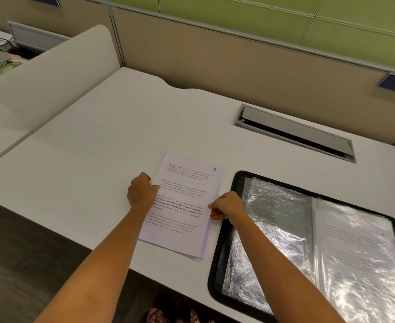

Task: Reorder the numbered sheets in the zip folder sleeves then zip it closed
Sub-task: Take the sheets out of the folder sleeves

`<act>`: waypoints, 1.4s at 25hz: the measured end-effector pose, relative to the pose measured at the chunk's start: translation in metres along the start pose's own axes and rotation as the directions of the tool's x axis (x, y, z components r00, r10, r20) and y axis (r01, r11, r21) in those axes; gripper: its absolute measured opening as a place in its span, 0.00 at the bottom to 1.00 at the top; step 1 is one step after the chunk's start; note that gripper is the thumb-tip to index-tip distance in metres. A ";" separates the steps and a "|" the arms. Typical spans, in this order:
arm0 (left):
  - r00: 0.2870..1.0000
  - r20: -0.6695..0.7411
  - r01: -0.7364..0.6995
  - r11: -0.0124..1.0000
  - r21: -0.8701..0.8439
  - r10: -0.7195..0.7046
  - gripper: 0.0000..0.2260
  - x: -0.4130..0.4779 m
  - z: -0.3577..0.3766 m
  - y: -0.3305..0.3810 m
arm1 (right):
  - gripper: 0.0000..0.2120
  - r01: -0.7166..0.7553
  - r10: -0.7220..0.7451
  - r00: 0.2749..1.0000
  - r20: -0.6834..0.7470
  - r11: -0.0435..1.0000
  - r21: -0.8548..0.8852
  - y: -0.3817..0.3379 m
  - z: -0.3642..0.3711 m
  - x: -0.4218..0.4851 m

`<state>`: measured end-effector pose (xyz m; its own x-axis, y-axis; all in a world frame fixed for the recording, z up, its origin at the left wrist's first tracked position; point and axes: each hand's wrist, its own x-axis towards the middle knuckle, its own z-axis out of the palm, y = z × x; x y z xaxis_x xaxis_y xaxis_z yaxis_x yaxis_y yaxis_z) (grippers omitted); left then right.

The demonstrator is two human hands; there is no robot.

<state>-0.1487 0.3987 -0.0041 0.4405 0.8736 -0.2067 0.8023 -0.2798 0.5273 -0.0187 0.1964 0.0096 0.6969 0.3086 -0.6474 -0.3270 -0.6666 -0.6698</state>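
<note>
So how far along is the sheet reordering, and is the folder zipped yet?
Roughly midway. Done: the zip folder lies open on the desk, with a stack of sheets out beside it. In hand: the left hand and right hand grip the stack's side edges, page 2 on top. Left: sleeving the stack in order, then zipping. One sleeved sheet is visible.
</note>
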 end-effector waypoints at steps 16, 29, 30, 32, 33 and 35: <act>0.954 -0.115 -0.239 0.932 0.271 0.278 0.18 -0.022 0.027 0.036 | 0.04 0.170 -0.177 0.977 -0.122 0.984 -0.061 0.012 -0.027 -0.009; 0.719 0.240 -0.694 0.684 0.225 0.652 0.23 -0.106 0.120 0.154 | 0.10 0.288 -0.372 0.869 -0.327 0.917 -0.277 0.072 -0.141 -0.010; 0.701 0.258 -0.713 0.664 0.224 0.665 0.23 -0.113 0.126 0.162 | 0.10 0.288 -0.379 0.864 -0.332 0.912 -0.292 0.078 -0.151 -0.010; 0.660 0.288 -0.751 0.623 0.220 0.694 0.23 -0.127 0.139 0.178 | 0.11 0.287 -0.383 0.858 -0.341 0.909 -0.301 0.091 -0.172 -0.009; 0.642 0.301 -0.766 0.604 0.220 0.705 0.24 -0.134 0.146 0.186 | 0.11 0.288 -0.388 0.854 -0.346 0.907 -0.307 0.098 -0.182 -0.009; 0.616 0.332 -0.787 0.583 0.204 0.714 0.24 -0.148 0.160 0.204 | 0.10 0.288 -0.403 0.844 -0.354 0.898 -0.334 0.113 -0.202 -0.007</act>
<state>0.0138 0.1488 0.0019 0.9783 0.2056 -0.0244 0.2033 -0.9315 0.3016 0.0680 -0.0183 0.0120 0.9457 0.2890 -0.1484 0.1203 -0.7357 -0.6665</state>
